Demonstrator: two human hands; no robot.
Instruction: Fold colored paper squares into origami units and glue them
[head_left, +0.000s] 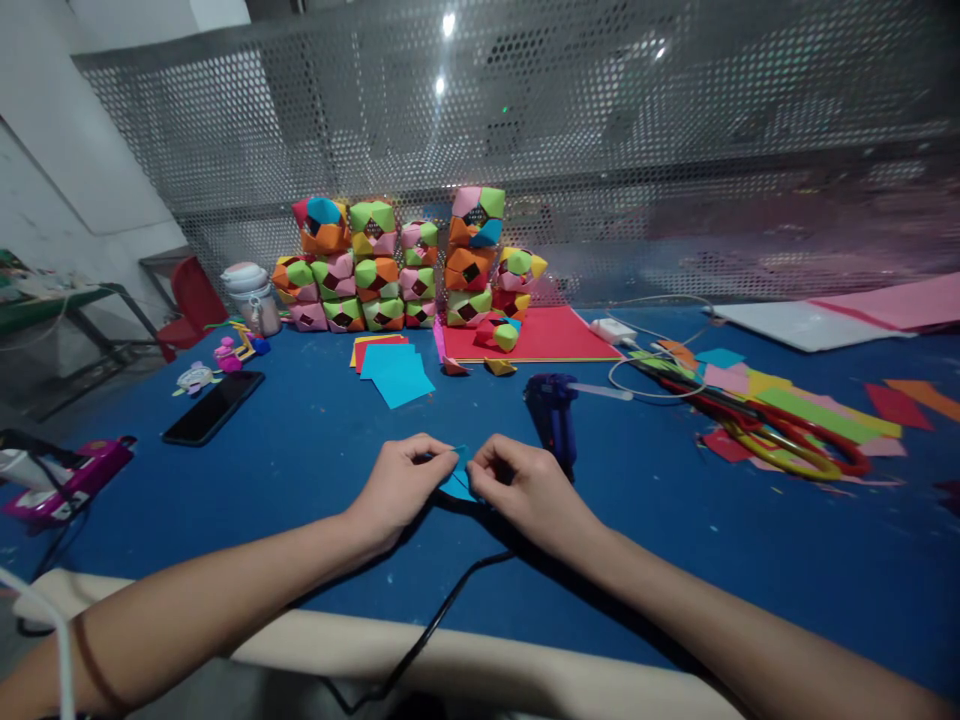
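Observation:
Between my two hands, low over the blue table, is a small piece of blue paper (459, 486) with folded edges. My left hand (409, 482) pinches its left side between thumb and forefinger. On the other side, the curled fingers of my right hand (517, 482) grip the paper's right edge. My fingers cover part of the paper, so its full shape is hidden. Just beyond my right hand lies a dark blue glue gun (553, 410) with a clear glue stick in it. A stack of blue paper squares (397, 374) sits farther back, left of centre.
Stacked folded-paper balls (375, 280) line the back by a perforated metal screen (525, 130). Red sheets (559, 335) lie before them. At right are scissors (795, 440) on paper scraps; at left, a phone (214, 407) and a purple power strip (71, 485). A black cord (450, 605) crosses the front edge.

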